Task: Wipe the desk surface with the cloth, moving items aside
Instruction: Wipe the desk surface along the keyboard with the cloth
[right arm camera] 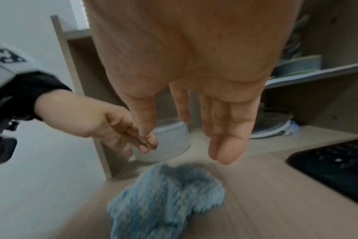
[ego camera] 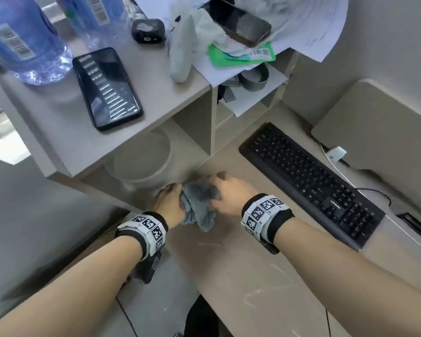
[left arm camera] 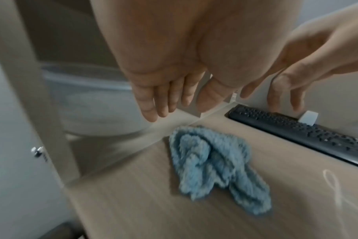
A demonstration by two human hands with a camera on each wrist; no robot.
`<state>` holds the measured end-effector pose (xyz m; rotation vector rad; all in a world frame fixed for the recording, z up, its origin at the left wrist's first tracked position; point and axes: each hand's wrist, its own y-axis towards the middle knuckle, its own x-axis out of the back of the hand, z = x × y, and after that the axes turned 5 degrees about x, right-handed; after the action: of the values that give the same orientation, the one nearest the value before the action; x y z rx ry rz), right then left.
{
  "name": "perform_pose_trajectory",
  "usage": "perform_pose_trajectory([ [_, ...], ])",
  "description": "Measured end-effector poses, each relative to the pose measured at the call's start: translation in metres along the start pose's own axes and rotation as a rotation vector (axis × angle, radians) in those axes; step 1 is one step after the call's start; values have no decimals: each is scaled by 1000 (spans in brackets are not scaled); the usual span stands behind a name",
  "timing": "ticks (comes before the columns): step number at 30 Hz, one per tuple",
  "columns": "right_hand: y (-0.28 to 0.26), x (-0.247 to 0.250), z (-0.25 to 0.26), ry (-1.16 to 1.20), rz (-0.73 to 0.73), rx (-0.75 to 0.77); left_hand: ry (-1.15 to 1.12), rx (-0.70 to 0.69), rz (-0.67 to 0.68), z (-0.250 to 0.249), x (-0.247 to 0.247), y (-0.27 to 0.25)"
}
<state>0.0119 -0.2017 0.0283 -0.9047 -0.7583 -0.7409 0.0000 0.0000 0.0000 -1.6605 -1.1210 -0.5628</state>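
The blue-grey cloth (left arm camera: 217, 168) lies crumpled on the counter (ego camera: 253, 276), near its left front edge and just in front of the shelf unit (ego camera: 102, 132). In both wrist views it rests free on the wood. The left hand (left arm camera: 164, 90) hangs above it with straight, relaxed fingers and holds nothing. The right hand (right arm camera: 206, 113) is also spread and empty, with its fingers pointing down toward the cloth. In the head view the 2 hands seem to be at the cloth on each side, but the wrist views show a gap below the fingers.

My judgement is that the wiping has hardly begun: pale scribble marks (ego camera: 255, 297) are visible on the counter near the person, and the black keyboard (ego camera: 311, 181) lies on the right part of the surface, not yet moved aside.

Several things could go wrong from here. The cloth is bunched, so a wipe may touch only a narrow strip and leave the marks. It lies close to the counter's left edge, so a push to the left could drop it to the floor. A wide sweep to the right could hit the keyboard or catch its cable. The white round container (left arm camera: 96, 103) in the lower shelf opening is near, and a forward stroke could knock it.
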Motion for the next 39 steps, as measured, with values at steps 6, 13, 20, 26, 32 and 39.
perform_pose_trajectory([
  [6, 32, -61, 7, -207, 141, 146, 11, 29, 11, 13, -16, -2],
  [13, 39, -80, -3, -257, 174, 164, 134, 77, 94, 45, -35, 10],
  [20, 23, -51, -75, -142, 25, -268, 148, 98, 75, 51, -31, 19],
  [26, 66, -58, -61, -110, 25, -300, 250, 95, 39, 54, -42, 27],
  [32, 28, -73, -84, -188, 76, -118, 314, 27, 34, 61, -44, 27],
  [39, 69, -52, -55, -88, 72, -295, 337, -30, 11, 71, -49, 22],
])
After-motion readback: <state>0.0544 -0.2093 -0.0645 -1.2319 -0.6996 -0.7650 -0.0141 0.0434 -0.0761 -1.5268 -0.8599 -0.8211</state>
